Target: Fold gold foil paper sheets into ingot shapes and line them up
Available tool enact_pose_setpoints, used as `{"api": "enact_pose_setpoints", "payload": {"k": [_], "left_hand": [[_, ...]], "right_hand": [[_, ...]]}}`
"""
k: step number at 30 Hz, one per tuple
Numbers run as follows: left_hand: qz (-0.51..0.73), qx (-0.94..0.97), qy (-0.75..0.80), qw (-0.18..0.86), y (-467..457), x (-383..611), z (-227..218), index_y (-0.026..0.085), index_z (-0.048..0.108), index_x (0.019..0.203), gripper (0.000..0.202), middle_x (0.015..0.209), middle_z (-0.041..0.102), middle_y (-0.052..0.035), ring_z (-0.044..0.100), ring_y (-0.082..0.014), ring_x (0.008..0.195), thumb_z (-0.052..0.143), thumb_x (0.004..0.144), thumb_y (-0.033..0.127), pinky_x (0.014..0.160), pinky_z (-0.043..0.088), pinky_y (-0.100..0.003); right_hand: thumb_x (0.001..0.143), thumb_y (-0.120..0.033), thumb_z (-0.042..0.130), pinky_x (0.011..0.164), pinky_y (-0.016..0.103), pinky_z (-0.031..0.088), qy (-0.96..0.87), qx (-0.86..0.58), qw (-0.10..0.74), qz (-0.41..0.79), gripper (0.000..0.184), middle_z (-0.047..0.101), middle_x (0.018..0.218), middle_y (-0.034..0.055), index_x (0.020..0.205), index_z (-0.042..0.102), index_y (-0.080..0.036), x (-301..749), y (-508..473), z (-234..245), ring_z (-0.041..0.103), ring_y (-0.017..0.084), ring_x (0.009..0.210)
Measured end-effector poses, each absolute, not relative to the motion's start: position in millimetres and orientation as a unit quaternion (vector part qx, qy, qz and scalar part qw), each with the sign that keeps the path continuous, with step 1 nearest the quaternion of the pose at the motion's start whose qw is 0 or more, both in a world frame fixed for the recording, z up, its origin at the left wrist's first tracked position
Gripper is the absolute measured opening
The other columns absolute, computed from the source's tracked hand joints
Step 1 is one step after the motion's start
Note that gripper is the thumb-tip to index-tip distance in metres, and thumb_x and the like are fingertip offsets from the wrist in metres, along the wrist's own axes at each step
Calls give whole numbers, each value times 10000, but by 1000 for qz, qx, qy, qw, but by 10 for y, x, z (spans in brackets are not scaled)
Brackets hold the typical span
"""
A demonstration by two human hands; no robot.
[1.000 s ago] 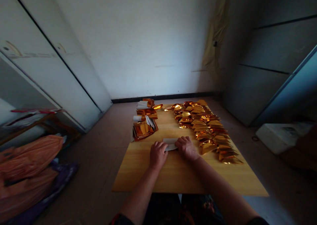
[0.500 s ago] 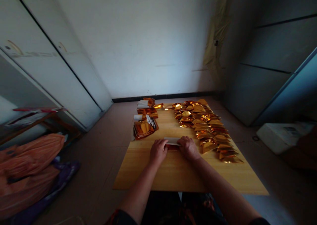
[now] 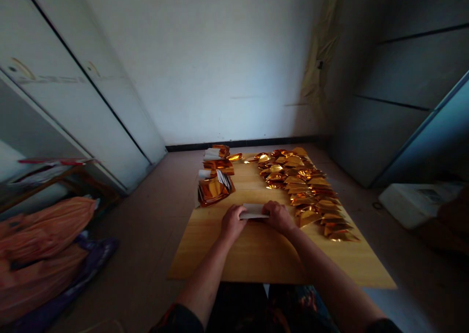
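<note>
Between my hands, over the middle of the wooden board (image 3: 264, 264), is a sheet of foil paper (image 3: 254, 211) with its pale side showing. My left hand (image 3: 233, 222) is closed on its left end, fingers bent over the edge. Gripping the right end is my right hand (image 3: 279, 216), fingers curled with the thumb out of sight. Just beyond my left hand lies a stack of gold foil sheets (image 3: 214, 190). To the right of my right hand, rows of folded gold foil pieces (image 3: 308, 191) cover that side of the board.
More foil sheets (image 3: 217, 153) lie at the board's far left corner. A pale wall (image 3: 227, 78) rises behind. Cabinets (image 3: 110, 103) stand on the left, with orange plastic bags (image 3: 44, 245) below. On the right floor sits a white box (image 3: 406, 203).
The foil paper has turned between my hands. Its gold face toward me is gone from view and more of the pale side shows. My hands have hardly shifted.
</note>
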State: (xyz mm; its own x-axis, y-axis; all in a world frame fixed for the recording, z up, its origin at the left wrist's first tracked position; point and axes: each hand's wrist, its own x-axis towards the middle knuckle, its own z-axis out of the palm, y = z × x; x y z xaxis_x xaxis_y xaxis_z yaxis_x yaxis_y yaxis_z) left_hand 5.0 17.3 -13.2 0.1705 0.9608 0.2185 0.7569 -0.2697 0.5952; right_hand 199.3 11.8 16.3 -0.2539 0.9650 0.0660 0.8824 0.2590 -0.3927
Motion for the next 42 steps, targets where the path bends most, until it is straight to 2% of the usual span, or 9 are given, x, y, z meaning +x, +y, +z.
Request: {"api": "enact_pose_setpoints", "payload": {"k": [6,12,18,23,26,30,33,36,42], "left_hand": [[275,805,509,134,116,-23,-156,210,662,815,286,876,594,-18,549,-157,903,560,664,-11,809,454,-264],[234,863,440,80,24,-118,-100,221,679,893,385,963,608,-51,528,-191,955,496,663,-29,868,457,-327],[221,879,418,61,1,-168,-92,226,687,1006,448,1043,616,-68,524,-202,996,467,700,-16,906,453,-363],[178,877,438,87,81,-106,19,204,724,844,269,979,623,-64,541,-194,952,525,727,67,877,454,-321],[175,859,475,84,93,-4,58,190,688,687,196,833,607,-59,545,-181,862,536,811,182,815,455,-307],[199,834,512,51,70,104,-19,190,626,671,127,794,577,-41,529,-171,833,590,793,183,777,435,-290],[222,821,524,53,64,120,-92,196,609,688,92,781,563,-28,526,-166,821,610,778,182,751,424,-279],[235,815,525,64,74,105,-117,196,604,674,90,777,561,-23,529,-163,821,635,758,180,738,415,-272],[253,811,521,82,100,77,-129,183,609,669,84,772,569,-19,535,-156,798,657,734,160,713,404,-267]], "right_hand": [[823,-116,495,777,277,315,-836,-530,115,84,195,631,951,49,918,640,-205,2062,2,154,513,176,943],[879,-171,475,788,298,299,-876,-468,112,21,170,606,969,49,935,631,-207,2129,-113,53,466,185,928],[913,-227,468,836,300,301,-872,-472,125,26,178,606,1009,42,955,641,-231,2160,-211,48,467,180,962],[914,-256,451,782,285,329,-840,-529,111,46,226,616,945,42,817,649,-206,2038,-146,136,496,175,932],[889,-268,483,746,290,339,-812,-574,102,37,191,617,909,57,804,636,-192,1933,-82,135,506,191,914],[840,-239,522,765,290,353,-780,-611,127,45,133,598,1013,76,916,625,-200,1868,-7,124,489,206,970],[778,-207,551,798,310,359,-764,-628,138,56,337,560,1165,89,1113,576,-218,1855,68,164,454,227,1062],[740,-219,561,817,351,354,-755,-640,119,77,456,573,1169,87,1196,539,-233,1826,172,226,443,256,1097],[702,-199,573,783,342,353,-762,-633,80,111,391,597,1092,85,1089,616,-237,1757,349,346,469,264,1064]]}}
